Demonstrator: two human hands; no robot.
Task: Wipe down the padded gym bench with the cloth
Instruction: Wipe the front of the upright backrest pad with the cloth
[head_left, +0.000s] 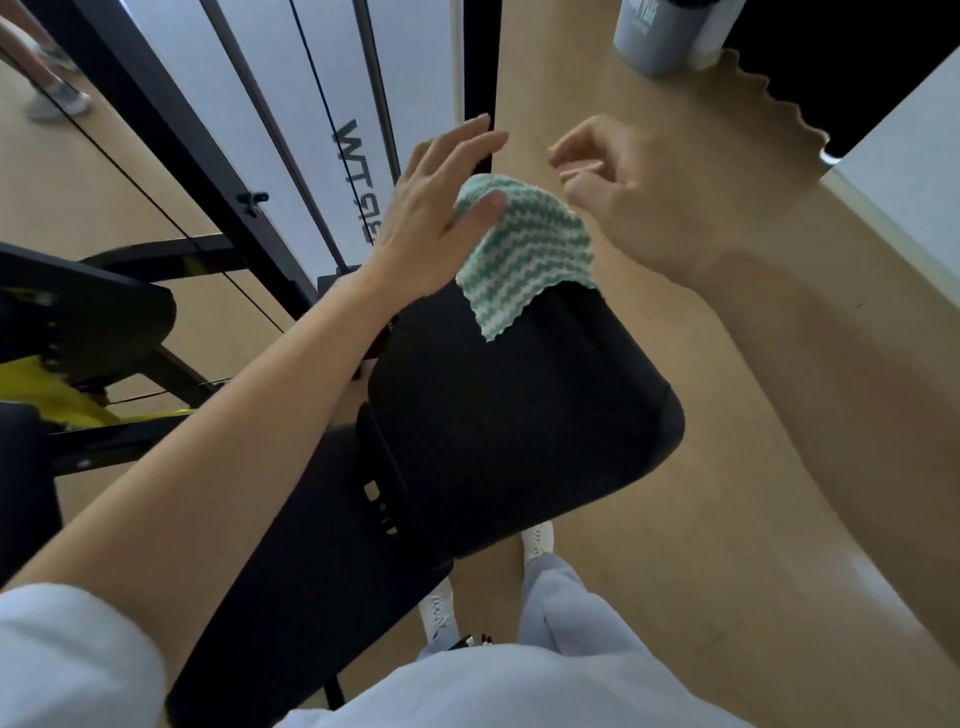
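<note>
- both hands hover over the far end of the padded bench (519, 415): the left hand (441, 218) has its fingers spread and its thumb lying on the near edge of the cloth (524, 249), a light touch and not a real grip as far as i can tell.
- right hand (639, 208) is just beside the cloth on the other side, fingers loosely curled, holding nothing and not touching it.
- cloth, striped green and white, is draped over the far top edge of the black pad, one corner hanging down onto the pad's face.
- pad surface looks dark and even; no wet streaks or wipe marks can be made out, so i cannot say any part has been cleaned.
- my judgement: the wiping is at or near its start, with the cloth being set or gathered up, not pressed flat and swept.
- left to do, as it seems: take a firm hold of the cloth, pass it down the whole pad toward the person, and cover the second pad section nearer the body.
- gym machine frame (218, 171) stands to the left, well apart from the cloth.
</note>
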